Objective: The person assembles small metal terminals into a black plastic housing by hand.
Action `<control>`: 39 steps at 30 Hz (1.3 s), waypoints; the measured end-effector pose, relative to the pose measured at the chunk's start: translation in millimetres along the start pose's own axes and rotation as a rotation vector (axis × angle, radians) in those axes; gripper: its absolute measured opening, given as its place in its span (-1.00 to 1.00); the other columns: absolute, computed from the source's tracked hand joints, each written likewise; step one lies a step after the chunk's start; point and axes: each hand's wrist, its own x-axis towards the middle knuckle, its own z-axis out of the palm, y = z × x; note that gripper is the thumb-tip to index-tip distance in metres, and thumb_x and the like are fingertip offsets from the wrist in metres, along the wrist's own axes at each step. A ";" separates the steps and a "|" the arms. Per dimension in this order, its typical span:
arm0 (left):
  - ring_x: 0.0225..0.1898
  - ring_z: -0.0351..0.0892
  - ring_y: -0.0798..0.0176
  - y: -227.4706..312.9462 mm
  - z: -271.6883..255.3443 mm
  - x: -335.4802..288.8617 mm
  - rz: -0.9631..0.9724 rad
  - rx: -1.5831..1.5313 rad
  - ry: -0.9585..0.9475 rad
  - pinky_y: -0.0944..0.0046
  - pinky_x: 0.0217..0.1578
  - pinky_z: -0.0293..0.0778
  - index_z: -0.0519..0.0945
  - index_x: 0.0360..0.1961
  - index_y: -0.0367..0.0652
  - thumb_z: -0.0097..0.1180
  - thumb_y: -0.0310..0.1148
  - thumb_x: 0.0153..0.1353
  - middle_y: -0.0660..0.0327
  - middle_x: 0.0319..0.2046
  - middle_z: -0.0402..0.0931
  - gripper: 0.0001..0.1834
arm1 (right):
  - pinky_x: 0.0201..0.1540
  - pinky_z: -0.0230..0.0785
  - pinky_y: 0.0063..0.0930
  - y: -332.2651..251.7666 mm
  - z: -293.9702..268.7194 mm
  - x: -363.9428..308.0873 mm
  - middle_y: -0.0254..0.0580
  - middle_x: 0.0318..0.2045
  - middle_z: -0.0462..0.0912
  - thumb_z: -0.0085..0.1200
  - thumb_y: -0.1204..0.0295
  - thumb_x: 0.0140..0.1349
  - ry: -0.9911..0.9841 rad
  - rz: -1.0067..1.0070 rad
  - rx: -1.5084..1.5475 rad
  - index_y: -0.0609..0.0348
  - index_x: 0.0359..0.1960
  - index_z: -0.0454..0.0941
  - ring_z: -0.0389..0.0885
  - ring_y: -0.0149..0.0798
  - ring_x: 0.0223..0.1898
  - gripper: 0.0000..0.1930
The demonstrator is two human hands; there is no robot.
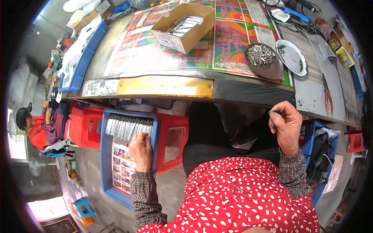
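My left hand (140,150) is over a blue plastic bin (104,163), its fingers curled at the lower edge of a packed row of thin silver strips with dark ends (128,126). Whatever those fingers hold is hidden by the hand. Beneath the row, a printed sheet with small pictures (121,171) lines the bin. My right hand (287,126) is raised by the table's front edge, thumb and forefinger pinched together. A small dark spot shows at the pinch, too small to name.
On the table, a cardboard box (167,39) holds silver strips. A round dish of small metal pieces (272,72) stands beside a white dish (299,68) and red-handled pliers (328,101). Red stools (171,120) flank the bin. Another person (39,130) sits far left.
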 end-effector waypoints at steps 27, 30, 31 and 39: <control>-0.48 0.50 0.01 129.5 -48.6 188.7 0.587 0.013 0.264 0.14 -0.52 0.38 0.54 -0.44 -0.15 0.14 -0.48 0.06 0.13 -0.53 0.46 -0.96 | -0.62 0.14 -0.76 -12.2 -18.6 37.0 -0.49 -0.63 0.40 0.09 0.52 0.19 0.065 -0.057 -0.048 0.26 -0.39 0.45 0.29 -0.66 -0.65 -0.91; -0.47 0.50 0.02 150.8 -41.5 222.9 0.659 -0.029 0.276 0.11 -0.49 0.38 0.54 -0.47 -0.14 0.13 -0.47 0.03 0.14 -0.53 0.47 -0.98 | -0.62 0.13 -0.75 -8.2 -17.1 39.8 -0.49 -0.63 0.40 0.09 0.51 0.19 0.064 -0.037 -0.037 0.25 -0.39 0.45 0.28 -0.66 -0.65 -0.91; -0.47 0.50 0.02 156.3 -38.3 234.1 0.659 -0.027 0.279 0.11 -0.49 0.38 0.54 -0.47 -0.14 0.13 -0.47 0.03 0.14 -0.53 0.47 -0.98 | -0.62 0.13 -0.75 -7.1 -17.2 40.6 -0.48 -0.63 0.41 0.09 0.51 0.19 0.058 -0.026 -0.039 0.25 -0.39 0.45 0.29 -0.66 -0.65 -0.91; -0.42 0.53 -0.06 180.9 9.3 303.2 0.708 0.133 0.021 0.03 -0.42 0.40 0.55 -0.55 -0.17 0.05 -0.48 0.01 0.08 -0.55 0.51 -0.93 | -0.60 0.13 -0.76 -1.7 -21.8 40.1 -0.50 -0.63 0.40 0.11 0.52 0.18 0.030 0.022 -0.019 0.25 -0.40 0.44 0.29 -0.67 -0.63 -0.91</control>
